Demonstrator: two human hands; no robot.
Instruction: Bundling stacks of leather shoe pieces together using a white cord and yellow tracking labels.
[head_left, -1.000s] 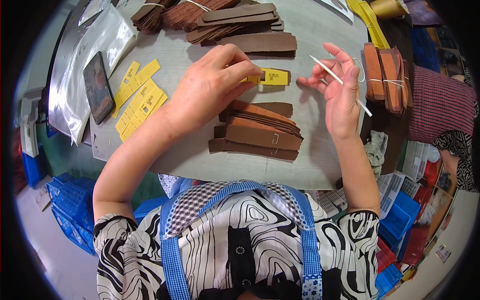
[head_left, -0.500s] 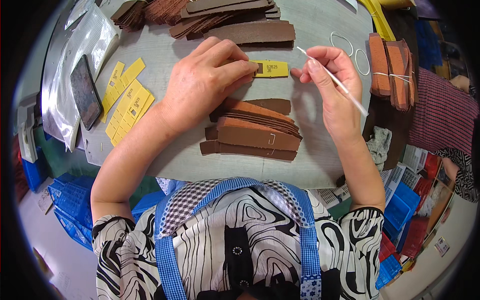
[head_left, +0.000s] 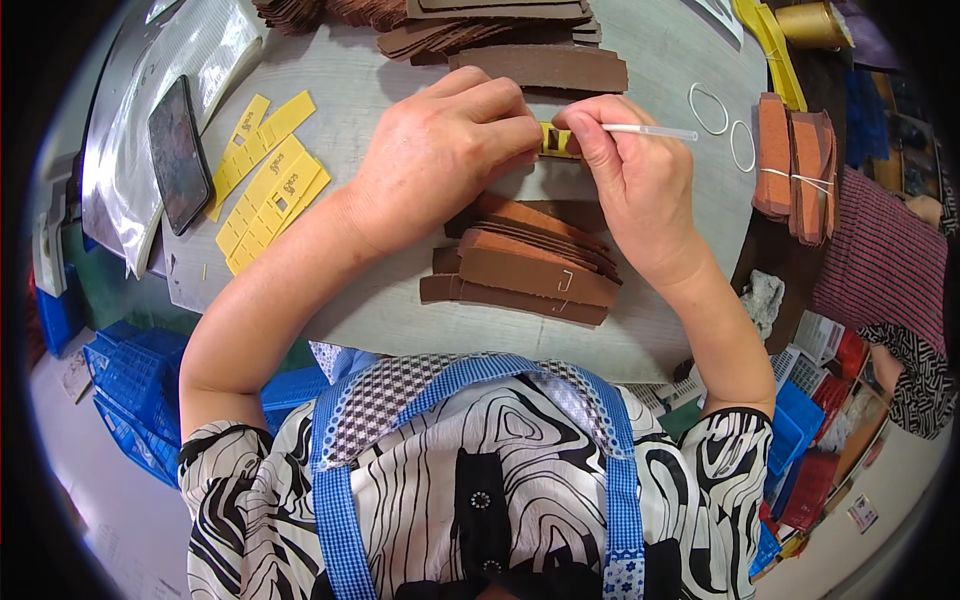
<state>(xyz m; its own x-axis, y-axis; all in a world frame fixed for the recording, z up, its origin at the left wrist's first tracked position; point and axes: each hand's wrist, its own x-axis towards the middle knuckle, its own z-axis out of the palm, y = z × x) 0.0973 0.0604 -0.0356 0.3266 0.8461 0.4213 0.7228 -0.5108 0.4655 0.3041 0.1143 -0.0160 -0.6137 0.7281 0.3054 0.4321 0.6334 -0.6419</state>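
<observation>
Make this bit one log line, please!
left grip: at yellow template | right grip: holding white pen, tip hidden | brown strips: nearer the body | phone: far left

One head-worn fisheye view looks down from close above onto both hands [head_left: 445, 150] and the table [head_left: 345, 110].

Central template [head_left: 568, 141]: yellow. Loose templates [head_left: 272, 200]: yellow, dark print. Pen [head_left: 650, 131]: white. Stack [head_left: 535, 275]: dark brown, rust-orange on some faces, pale bracket mark on one. Tied bundle [head_left: 774, 150]: rust-orange and brown, white band [head_left: 811, 183]. Table [head_left: 390, 325]: grey. Phone [head_left: 180, 150]: black. Shirt [head_left: 520, 470]: white, black swirling lines. Apron [head_left: 340, 520]: blue-and-white checked straps, dark-and-white checked panels. Crates [head_left: 135, 400]: blue. Neighbour's garment [head_left: 875, 255]: pink and black stripes.
</observation>
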